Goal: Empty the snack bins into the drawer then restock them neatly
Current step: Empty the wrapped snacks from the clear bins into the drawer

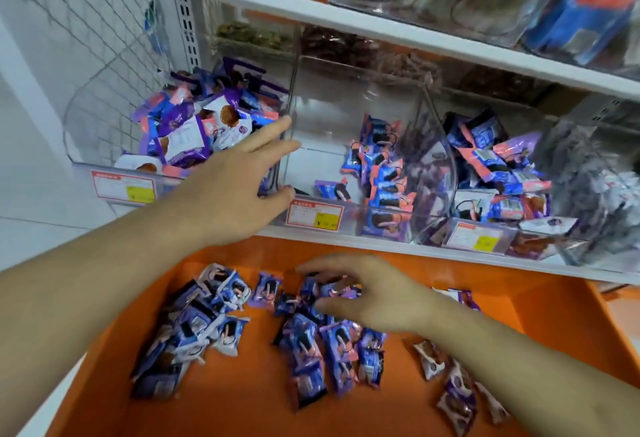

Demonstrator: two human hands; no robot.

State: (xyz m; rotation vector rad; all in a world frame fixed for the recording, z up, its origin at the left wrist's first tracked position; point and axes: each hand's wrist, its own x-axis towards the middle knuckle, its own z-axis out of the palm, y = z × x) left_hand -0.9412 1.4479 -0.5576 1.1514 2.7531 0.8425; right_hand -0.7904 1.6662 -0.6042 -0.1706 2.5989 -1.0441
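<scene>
Middle bin (346,97) few packets; drawer (540,312) scattered packets (304,343).

White shelving (346,26) is seen in tiers, its boards running slantwise across the view; a slotted white upright (185,26) is fixed at the back; a wire mesh panel (104,21) is mounted at the left end of the unit; pale floor tiles (38,201) are seen below and to the left; the whole is evenly and brightly lit.
</scene>
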